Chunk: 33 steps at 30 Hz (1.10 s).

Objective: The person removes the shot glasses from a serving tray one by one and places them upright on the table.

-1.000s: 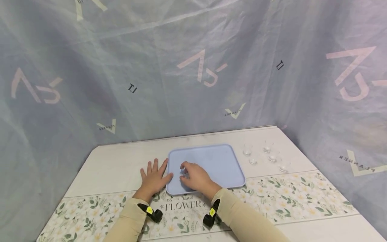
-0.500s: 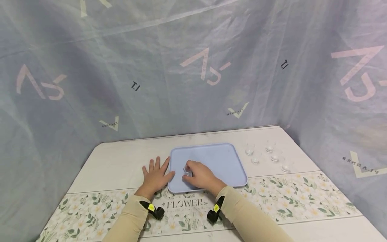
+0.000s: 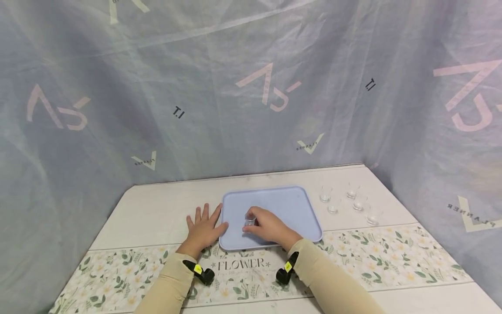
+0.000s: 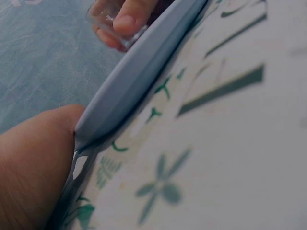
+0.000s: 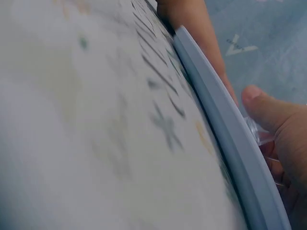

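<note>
A pale blue tray (image 3: pixel 290 203) lies on the table near its middle. My right hand (image 3: pixel 263 226) rests on the tray's near left part and grips a small clear glass (image 3: pixel 249 219), seen too in the left wrist view as a glass (image 4: pixel 103 19) held by fingertips, and as a glass (image 5: pixel 259 134) behind the tray rim (image 5: pixel 225 129). My left hand (image 3: pixel 202 230) lies flat on the table with fingers spread, its thumb against the tray's left edge (image 4: pixel 134 76).
Several small clear glasses (image 3: pixel 349 201) stand on the table right of the tray. A floral runner (image 3: pixel 392 255) printed with "FLOWER" crosses the near side of the white table (image 3: pixel 157 209). Grey-blue cloth walls (image 3: pixel 251 87) enclose the back and sides.
My right hand has slid the small glass a little to the right across the tray. The left hand has stayed flat beside the tray.
</note>
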Tool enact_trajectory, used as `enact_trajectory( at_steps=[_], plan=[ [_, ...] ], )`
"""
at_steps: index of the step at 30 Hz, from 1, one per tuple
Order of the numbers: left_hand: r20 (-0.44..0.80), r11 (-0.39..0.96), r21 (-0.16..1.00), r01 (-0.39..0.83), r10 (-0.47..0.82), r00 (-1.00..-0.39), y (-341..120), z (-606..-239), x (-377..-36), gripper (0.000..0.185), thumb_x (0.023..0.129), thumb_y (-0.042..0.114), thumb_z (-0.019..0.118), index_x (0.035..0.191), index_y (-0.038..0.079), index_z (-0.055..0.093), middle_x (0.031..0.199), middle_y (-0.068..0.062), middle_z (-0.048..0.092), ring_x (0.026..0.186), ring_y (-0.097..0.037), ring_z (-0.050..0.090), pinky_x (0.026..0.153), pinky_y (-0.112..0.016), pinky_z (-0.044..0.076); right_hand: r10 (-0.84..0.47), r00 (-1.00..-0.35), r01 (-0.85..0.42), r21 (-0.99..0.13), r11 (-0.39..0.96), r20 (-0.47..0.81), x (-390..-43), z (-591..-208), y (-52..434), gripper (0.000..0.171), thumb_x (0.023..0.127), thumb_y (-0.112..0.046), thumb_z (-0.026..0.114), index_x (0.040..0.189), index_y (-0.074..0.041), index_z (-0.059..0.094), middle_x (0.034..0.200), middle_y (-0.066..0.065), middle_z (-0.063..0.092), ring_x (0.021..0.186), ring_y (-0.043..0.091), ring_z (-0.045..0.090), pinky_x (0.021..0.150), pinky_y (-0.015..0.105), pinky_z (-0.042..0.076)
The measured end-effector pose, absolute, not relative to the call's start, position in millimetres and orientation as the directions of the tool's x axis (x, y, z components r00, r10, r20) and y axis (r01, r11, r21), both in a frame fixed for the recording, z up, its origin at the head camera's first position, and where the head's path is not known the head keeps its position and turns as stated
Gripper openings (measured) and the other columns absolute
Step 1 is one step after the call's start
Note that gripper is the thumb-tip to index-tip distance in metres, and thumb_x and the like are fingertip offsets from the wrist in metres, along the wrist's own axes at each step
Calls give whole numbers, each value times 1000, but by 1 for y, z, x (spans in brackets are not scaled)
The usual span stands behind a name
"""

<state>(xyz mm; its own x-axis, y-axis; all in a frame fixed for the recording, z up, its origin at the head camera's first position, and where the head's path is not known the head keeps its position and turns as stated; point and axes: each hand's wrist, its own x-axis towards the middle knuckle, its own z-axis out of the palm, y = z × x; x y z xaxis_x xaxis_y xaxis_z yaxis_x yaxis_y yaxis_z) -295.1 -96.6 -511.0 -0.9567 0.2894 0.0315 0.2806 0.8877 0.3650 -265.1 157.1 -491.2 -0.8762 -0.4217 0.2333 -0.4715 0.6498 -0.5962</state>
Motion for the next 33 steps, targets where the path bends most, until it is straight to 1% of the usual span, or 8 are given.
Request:
enact_trajectory(
  at_steps=[7,11,15,21,25,29,33],
  plan=[
    [38,881,381,282,290,-956,-99,-513,-293,77,99,59,48,163,24,25,166,-26,8,151,-53,0,110,-76,-5,-335,-901,-432,-647,628,276,-263,-487,193,36,92,-38,75,113,-10,66,109,5,69,77,8,57,72,30,51],
    [48,874,391,289,294,-955,-100,-514,-292,77,98,59,50,162,23,27,166,-26,10,151,-52,1,110,-76,-5,-260,-915,-402,-663,632,308,-259,-484,222,32,93,-36,74,112,-11,65,104,2,68,80,10,59,72,30,51],
    [51,872,393,293,297,-953,-100,-514,-293,77,99,59,49,162,23,26,166,-26,9,151,-53,0,110,-77,-5,-175,-920,-377,-661,649,352,-252,-481,254,28,95,-33,73,110,-12,62,97,0,66,80,12,59,70,31,51],
    [37,878,383,288,297,-954,-99,-514,-295,77,99,59,48,163,25,24,167,-25,7,151,-51,-2,110,-76,-6,-89,-912,-346,-633,693,401,-239,-478,299,26,100,-27,66,114,-6,60,101,8,67,79,15,57,72,35,50],
    [39,876,388,286,294,-955,-98,-514,-294,77,98,60,48,163,24,25,167,-25,8,151,-52,-1,110,-76,-6,-49,-902,-318,-584,747,429,-227,-480,326,26,101,-27,65,114,-6,59,101,10,68,76,14,55,68,33,49],
    [48,873,391,291,296,-954,-98,-514,-293,77,98,60,49,162,23,27,166,-26,10,151,-52,1,110,-76,-5,-26,-899,-295,-560,774,438,-211,-481,346,26,100,-29,67,113,-7,61,99,8,67,73,12,52,63,30,46],
    [52,868,399,296,301,-952,-98,-515,-294,78,98,59,49,163,22,26,166,-26,8,151,-52,-1,110,-76,-7,-15,-892,-282,-532,798,451,-199,-481,361,25,96,-30,71,108,-10,64,90,1,66,70,9,54,60,28,46]
  ],
)
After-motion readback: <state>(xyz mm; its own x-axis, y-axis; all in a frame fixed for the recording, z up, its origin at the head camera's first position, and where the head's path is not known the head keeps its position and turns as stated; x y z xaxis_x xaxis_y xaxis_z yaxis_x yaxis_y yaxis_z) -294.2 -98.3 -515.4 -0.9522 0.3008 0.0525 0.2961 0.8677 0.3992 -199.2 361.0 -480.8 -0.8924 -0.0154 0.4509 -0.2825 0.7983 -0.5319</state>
